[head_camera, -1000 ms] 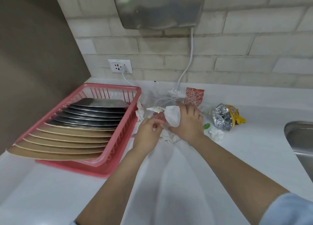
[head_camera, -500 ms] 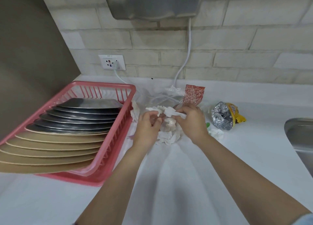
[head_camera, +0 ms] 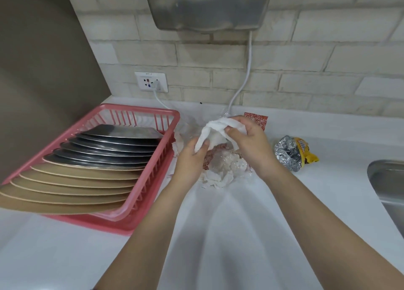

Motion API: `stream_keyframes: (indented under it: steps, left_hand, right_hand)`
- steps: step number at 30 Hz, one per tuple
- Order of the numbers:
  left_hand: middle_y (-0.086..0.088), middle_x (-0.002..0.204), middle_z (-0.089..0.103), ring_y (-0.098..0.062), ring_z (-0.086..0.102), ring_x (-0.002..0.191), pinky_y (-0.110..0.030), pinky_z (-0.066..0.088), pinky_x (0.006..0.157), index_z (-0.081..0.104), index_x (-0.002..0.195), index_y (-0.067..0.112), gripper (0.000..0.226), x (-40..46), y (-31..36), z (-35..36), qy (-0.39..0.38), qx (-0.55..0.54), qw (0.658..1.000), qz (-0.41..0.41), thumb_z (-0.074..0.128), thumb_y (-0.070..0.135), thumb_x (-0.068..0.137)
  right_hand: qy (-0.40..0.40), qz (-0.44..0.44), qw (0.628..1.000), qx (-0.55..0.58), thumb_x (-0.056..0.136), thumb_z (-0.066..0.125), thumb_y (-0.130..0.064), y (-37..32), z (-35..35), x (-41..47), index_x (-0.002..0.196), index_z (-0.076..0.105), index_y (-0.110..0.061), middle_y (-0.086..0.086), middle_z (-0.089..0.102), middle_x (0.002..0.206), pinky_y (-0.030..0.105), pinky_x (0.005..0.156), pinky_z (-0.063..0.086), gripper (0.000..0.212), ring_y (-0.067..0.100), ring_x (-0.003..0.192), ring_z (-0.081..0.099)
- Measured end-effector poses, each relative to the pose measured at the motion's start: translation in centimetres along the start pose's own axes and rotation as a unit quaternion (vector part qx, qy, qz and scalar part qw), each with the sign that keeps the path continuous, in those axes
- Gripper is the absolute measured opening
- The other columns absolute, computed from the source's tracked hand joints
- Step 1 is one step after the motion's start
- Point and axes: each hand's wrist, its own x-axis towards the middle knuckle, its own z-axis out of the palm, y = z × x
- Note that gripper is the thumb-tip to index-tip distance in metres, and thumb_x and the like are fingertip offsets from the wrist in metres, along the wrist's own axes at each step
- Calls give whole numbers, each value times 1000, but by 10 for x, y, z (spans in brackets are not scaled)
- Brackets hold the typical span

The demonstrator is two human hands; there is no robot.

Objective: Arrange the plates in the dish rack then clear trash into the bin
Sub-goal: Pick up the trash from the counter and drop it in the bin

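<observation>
**Loose scraps may spill as the trash is gathered**

Both hands are on one white tissue (head_camera: 215,132), lifted above the trash pile (head_camera: 220,169). The right hand (head_camera: 251,145) has thumb and fingers clamped on the tissue's upper end; the left hand (head_camera: 190,160) pinches the lower end against its fingertips. The plates (head_camera: 91,167) already stand in the rack (head_camera: 140,202), just left of the left hand, so that part looks done and the trash is what remains.

Risks, as I judge them:

- The pile directly under the fingers is a loose mix of crumpled tissue, clear film and a red speckled bit. Nothing binds it, so bundling it with the held tissue could let scraps slide out below the palms.
- A red wrapper (head_camera: 259,120) sits just behind the right fingers and partly hidden by them; it could be knocked back or missed.
- The foil packet (head_camera: 291,154) lies apart, beyond the right wrist, outside any bundle, so it needs its own pick-up.
- More tissue (head_camera: 178,144) lies between the left fingers and the rack; a sweep there may push it against the rack wall.
- No bin is in view, so the carry may be long, and a thin pinch on soft tissue could slip.
</observation>
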Motion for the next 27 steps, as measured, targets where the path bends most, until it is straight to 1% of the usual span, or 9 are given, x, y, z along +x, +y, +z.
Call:
stream_keyframes:
  steps: [5,9,11,14,16,19,23,25,27]
  left_hand:
    - [-11,122,65,-26,66,109,-41,56,89,60,123,17,52,-29,4,7,-88,-174,976,-100,37,-9,84]
    - [-21,115,63,-30,64,102,-40,54,78,55,129,4,43,-36,6,12,-144,-352,908,-174,46,14,89]
    - [-16,108,65,-23,65,98,-34,51,82,66,116,5,36,-34,5,14,-129,-327,915,-199,51,31,95]
    - [-3,113,66,-4,67,95,-17,53,76,66,115,18,23,-28,0,17,-31,-227,956,-183,48,23,102]
    - [-3,115,64,-9,65,99,-21,53,79,61,115,19,22,-24,-3,15,41,-176,968,-171,42,17,104]
    - [0,119,60,-21,53,122,-30,41,95,60,113,17,24,-17,-4,6,114,-115,977,-137,37,20,106]
    - [-20,93,60,-35,59,90,-46,47,87,65,101,17,33,-14,-5,-1,130,-100,980,-111,36,32,106]
    - [-3,68,50,-22,50,65,-43,44,78,65,92,22,33,-15,-4,-4,134,-89,981,-108,37,36,105]
    - [-6,74,59,-30,57,76,-47,47,86,64,91,23,32,-16,-4,-6,123,-58,985,-105,39,36,105]
  right_hand:
    - [106,19,994,-22,82,64,7,28,9,-25,85,58,-15,-2,63,89,10,66,45,23,-5,73,57]
    - [64,50,994,-76,84,69,-7,43,19,-45,77,68,-20,-2,68,85,14,62,47,15,8,76,62]
    - [8,55,989,-135,86,64,-16,50,22,-53,84,74,-21,-3,68,81,31,73,48,11,17,82,58]
    - [-57,52,979,-188,87,60,-21,57,22,-61,98,75,-31,-16,65,89,23,84,37,21,16,95,46]
    - [-47,48,984,-164,86,59,-17,57,20,-59,90,75,-29,-18,65,93,17,80,35,21,14,99,46]
    - [26,19,983,-181,85,60,-11,59,13,-43,85,73,-26,-10,65,93,33,84,42,20,22,98,53]
    - [62,-15,904,-422,79,67,-22,70,1,-6,118,63,-28,5,53,118,36,97,32,40,31,112,43]
    - [-2,27,861,-508,73,74,-41,75,-2,7,130,51,-41,8,37,133,41,102,27,62,34,122,32]
    - [-60,57,835,-544,69,76,-51,81,-2,15,128,49,-49,7,28,140,47,105,25,66,34,129,25]
